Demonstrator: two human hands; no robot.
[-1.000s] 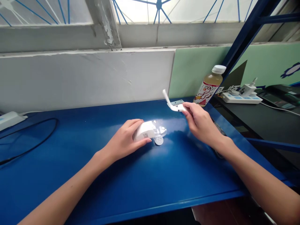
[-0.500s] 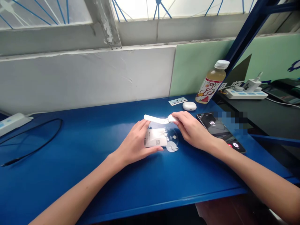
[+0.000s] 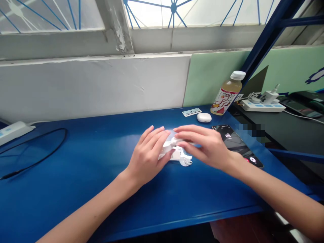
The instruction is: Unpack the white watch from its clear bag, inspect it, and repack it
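Observation:
My left hand (image 3: 148,153) grips a small clear plastic packet (image 3: 178,156) with white contents, lying mid-table on the blue table (image 3: 76,162); thumb and fingers close on its left end. My right hand (image 3: 202,145) reaches across the packet from the right, fingers stretched over it, thumb and fingers pinching a white strip (image 3: 169,144) down against the packet's top. Most of the strip is hidden between the two hands. A small round clear tab (image 3: 186,162) pokes out beneath the packet.
A phone (image 3: 236,143) with its screen lit lies just right of my right hand. Behind it are a white earbud case (image 3: 204,117), a small card (image 3: 191,112) and a drinks bottle (image 3: 227,94). A black cable (image 3: 37,152) loops at far left; a power strip (image 3: 262,106) sits on the dark desk.
My right hand has brought the white strip from up near the bottle down onto the packet. My left hand stayed on the packet and both hands now close over it.

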